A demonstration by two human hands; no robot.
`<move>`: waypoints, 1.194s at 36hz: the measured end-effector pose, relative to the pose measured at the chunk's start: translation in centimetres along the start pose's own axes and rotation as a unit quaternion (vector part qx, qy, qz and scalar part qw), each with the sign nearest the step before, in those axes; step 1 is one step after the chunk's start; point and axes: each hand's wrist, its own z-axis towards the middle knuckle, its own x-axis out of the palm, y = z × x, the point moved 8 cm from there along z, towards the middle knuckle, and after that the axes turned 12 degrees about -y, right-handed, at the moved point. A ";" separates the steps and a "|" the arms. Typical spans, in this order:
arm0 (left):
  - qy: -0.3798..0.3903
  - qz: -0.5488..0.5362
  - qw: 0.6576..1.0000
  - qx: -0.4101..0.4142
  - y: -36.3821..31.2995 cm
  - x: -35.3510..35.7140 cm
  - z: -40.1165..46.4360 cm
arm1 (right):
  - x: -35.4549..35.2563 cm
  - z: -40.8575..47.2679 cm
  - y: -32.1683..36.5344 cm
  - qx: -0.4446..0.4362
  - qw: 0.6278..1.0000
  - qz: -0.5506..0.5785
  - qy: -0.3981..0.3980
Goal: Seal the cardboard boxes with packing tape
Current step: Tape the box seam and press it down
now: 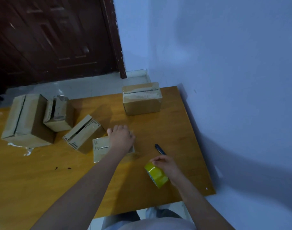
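Note:
A small cardboard box (100,148) lies near the middle of the wooden table (42,180). My left hand (121,137) presses down on its right part, fingers curled over the far edge. My right hand (166,165) grips a yellow roll of packing tape (156,174) just above the table, to the right of that box. A taped box (142,98) stands at the far edge. Three more boxes sit at the left: a large one (26,120), a smaller one (58,113) leaning on it, and a tilted one (83,133) with its flap seam showing.
A dark pen-like cutter (160,149) lies on the table between the tape roll and the far box. Scraps of clear tape (24,148) lie near the large box. A blue wall runs along the table's right side; a dark wooden door stands beyond the far edge.

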 end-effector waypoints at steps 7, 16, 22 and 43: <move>-0.013 -0.057 0.998 0.000 0.4 1.7 -0.1 | -0.2 -0.1 0.0 -0.010 1.000 -0.018 0.002; -0.044 -0.123 0.991 0.023 0.4 1.6 0.0 | 0.0 0.0 0.1 0.000 1.000 -0.012 0.001; -0.050 -0.106 0.992 0.054 0.1 1.6 -0.1 | 0.2 0.2 0.1 -0.006 1.000 -0.029 0.000; -0.085 -0.184 0.952 0.231 0.5 0.4 -6.5 | 1.2 1.5 0.7 -0.011 0.999 -0.049 -0.014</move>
